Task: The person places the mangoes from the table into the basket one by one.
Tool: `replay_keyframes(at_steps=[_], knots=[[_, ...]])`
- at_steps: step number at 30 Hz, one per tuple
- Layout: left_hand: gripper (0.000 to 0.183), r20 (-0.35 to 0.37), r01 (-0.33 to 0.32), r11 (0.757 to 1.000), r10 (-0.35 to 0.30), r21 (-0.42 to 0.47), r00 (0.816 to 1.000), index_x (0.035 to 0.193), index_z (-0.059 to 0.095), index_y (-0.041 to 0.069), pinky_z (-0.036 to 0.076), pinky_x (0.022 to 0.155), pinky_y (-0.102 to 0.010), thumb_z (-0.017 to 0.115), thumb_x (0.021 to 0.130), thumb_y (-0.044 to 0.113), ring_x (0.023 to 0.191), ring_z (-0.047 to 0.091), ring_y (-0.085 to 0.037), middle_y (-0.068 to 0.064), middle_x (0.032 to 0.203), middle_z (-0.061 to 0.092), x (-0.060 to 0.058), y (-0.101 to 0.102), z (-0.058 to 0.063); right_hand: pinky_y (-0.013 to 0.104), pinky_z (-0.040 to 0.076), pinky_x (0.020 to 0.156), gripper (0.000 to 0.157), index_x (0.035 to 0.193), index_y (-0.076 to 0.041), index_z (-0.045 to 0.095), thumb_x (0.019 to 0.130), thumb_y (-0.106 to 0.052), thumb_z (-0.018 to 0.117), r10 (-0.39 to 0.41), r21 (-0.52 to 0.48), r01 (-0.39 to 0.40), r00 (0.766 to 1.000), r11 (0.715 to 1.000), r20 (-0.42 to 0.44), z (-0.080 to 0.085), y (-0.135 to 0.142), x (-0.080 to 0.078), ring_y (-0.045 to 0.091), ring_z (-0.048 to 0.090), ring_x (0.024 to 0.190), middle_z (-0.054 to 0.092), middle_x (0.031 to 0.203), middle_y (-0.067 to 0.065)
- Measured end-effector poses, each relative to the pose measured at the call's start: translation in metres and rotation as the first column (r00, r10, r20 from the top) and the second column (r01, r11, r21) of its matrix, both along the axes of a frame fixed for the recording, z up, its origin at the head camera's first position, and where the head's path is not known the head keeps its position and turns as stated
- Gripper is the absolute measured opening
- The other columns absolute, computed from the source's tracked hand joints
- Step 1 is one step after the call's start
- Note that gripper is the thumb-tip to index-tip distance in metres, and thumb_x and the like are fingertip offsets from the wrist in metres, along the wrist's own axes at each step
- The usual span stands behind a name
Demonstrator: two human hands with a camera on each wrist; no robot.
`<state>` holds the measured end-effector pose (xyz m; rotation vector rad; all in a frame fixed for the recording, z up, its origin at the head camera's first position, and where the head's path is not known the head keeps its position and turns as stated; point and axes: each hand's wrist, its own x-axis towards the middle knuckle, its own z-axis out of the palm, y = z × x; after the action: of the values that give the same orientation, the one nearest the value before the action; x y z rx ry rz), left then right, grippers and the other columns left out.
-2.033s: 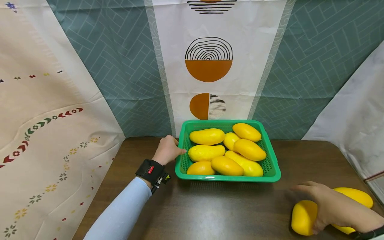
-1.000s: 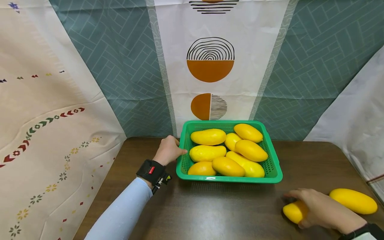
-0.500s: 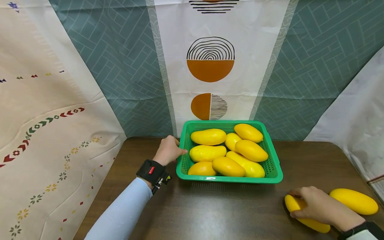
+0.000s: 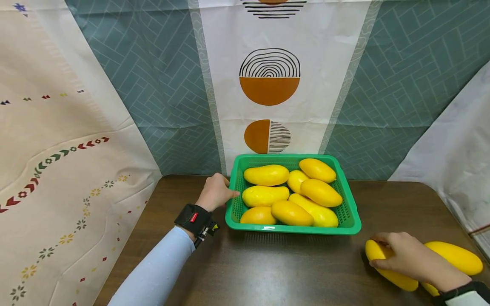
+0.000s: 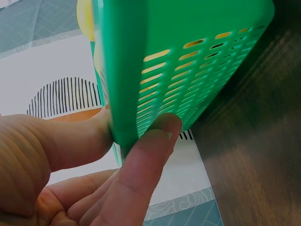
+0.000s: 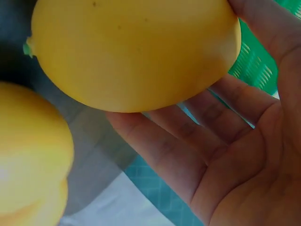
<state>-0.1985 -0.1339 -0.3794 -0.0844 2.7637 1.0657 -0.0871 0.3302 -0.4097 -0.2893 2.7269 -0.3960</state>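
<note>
My left hand grips the left rim of a green plastic basket. In the left wrist view the thumb lies over the rim and the fingers press the slotted outer wall. Several yellow mangoes fill the basket. At the lower right, my right hand holds another mango, thumb on the near side and fingertips on the far side. The right wrist view shows this mango between thumb and fingers, its small green stem end pointing away from the palm.
Beyond the right hand lies a loose mango; part of one more yellow mango shows under the wrist. The brown table meets patterned cloth at the back. Pale cloth hangs along the right side.
The right hand has closed on the mango and turned it to lie diagonally, then shifted slightly away from the body with it. The left hand keeps its grip on the basket.
</note>
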Motion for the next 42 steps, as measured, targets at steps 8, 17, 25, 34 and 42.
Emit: replay_keyframes(at_steps=[8, 17, 25, 34, 42], knots=[[0.032, 0.006, -0.007, 1.000, 0.007, -0.013, 1.000, 0.094, 0.071, 0.000, 0.053, 0.047, -0.026, 0.078, 0.076, 0.025, 0.056, 0.068, -0.026, -0.011, 0.080, 0.069, -0.001, -0.001, 0.001, 0.032, 0.048, 0.062, 0.070, 0.110, 0.000, 0.063, 0.068, -0.055, 0.075, -0.020, 0.052, 0.030, 0.982, 0.998, -0.189, 0.028, 0.005, -0.017, 0.015, 0.051, 0.070, 0.065, 0.089, 0.003], [0.031, -0.002, -0.009, 1.000, 0.009, -0.011, 1.000, 0.094, 0.072, 0.000, 0.053, 0.047, -0.025, 0.078, 0.076, 0.025, 0.046, 0.062, -0.018, -0.011, 0.079, 0.068, -0.002, -0.003, 0.001, 0.026, 0.035, 0.051, 0.053, 0.101, 0.001, 0.062, 0.074, -0.043, 0.075, -0.046, 0.076, 0.083, 0.915, 0.994, -0.400, 0.066, -0.003, -0.041, 0.016, 0.045, 0.059, 0.057, 0.072, 0.002], [0.031, 0.004, -0.014, 1.000, 0.014, -0.007, 1.000, 0.094, 0.071, 0.000, 0.053, 0.048, -0.026, 0.078, 0.077, 0.025, 0.054, 0.066, -0.023, -0.011, 0.081, 0.068, -0.002, -0.005, 0.000, 0.025, 0.032, 0.045, 0.050, 0.101, -0.003, 0.059, 0.080, -0.049, 0.067, -0.049, 0.007, 0.059, 0.884, 0.998, -0.465, 0.088, -0.035, -0.058, 0.015, 0.043, 0.054, 0.052, 0.066, 0.003], [0.030, 0.000, -0.014, 1.000, 0.014, 0.001, 1.000, 0.092, 0.072, 0.000, 0.053, 0.047, -0.025, 0.078, 0.076, 0.025, 0.058, 0.068, -0.027, -0.011, 0.080, 0.069, -0.001, -0.004, -0.002, 0.027, 0.047, 0.055, 0.060, 0.120, -0.003, 0.056, 0.081, -0.047, 0.068, -0.078, -0.118, 0.027, 0.890, 0.993, -0.449, 0.097, -0.087, -0.085, 0.020, 0.054, 0.068, 0.063, 0.091, 0.010], [0.027, 0.002, -0.005, 1.000, 0.005, 0.025, 1.000, 0.090, 0.072, 0.000, 0.053, 0.047, -0.026, 0.078, 0.076, 0.023, 0.058, 0.067, -0.027, -0.011, 0.079, 0.068, -0.001, -0.003, -0.003, 0.029, 0.053, 0.064, 0.064, 0.124, -0.006, 0.054, 0.082, -0.054, 0.064, -0.094, -0.239, 0.001, 0.922, 0.971, -0.376, 0.088, -0.133, -0.113, 0.020, 0.058, 0.077, 0.064, 0.098, 0.009]])
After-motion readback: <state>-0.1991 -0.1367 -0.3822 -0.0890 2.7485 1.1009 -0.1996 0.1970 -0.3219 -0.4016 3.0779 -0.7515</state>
